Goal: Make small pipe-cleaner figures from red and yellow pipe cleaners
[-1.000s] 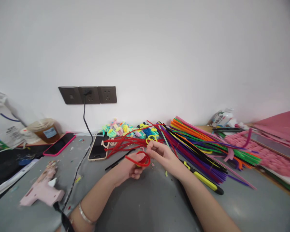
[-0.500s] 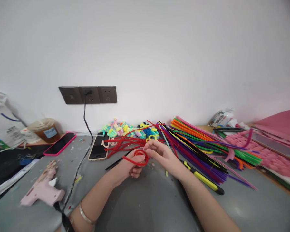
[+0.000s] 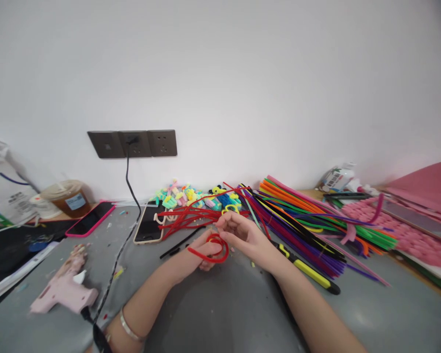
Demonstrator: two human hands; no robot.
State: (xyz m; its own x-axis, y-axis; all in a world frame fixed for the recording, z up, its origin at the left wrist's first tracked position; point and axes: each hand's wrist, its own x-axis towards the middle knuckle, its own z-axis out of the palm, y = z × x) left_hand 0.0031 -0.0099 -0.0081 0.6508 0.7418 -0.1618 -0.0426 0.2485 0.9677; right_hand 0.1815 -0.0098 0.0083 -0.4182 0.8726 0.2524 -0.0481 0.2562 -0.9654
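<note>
My left hand (image 3: 200, 252) is closed around a red pipe cleaner (image 3: 210, 253) that curls in a loop over its fingers. My right hand (image 3: 242, 234) pinches the same red pipe cleaner at the top of the loop, fingers pressed together. Both hands meet above the grey table (image 3: 220, 314), just in front of a loose bunch of red pipe cleaners (image 3: 191, 214). A silver bracelet (image 3: 128, 329) sits on my left wrist.
A big fan of coloured pipe cleaners (image 3: 308, 220) lies to the right, with a yellow-black utility knife (image 3: 308, 272) beside it. A pink glue gun (image 3: 64, 289), two phones (image 3: 91, 218) (image 3: 149, 223), a charging cable, small pastel pieces (image 3: 185, 195), a drink cup (image 3: 69, 197) and pink foam sheets (image 3: 407, 230) surround the hands.
The red loop has been wound a little further round my left fingers. Both hands shifted only slightly; the rest stays still.
</note>
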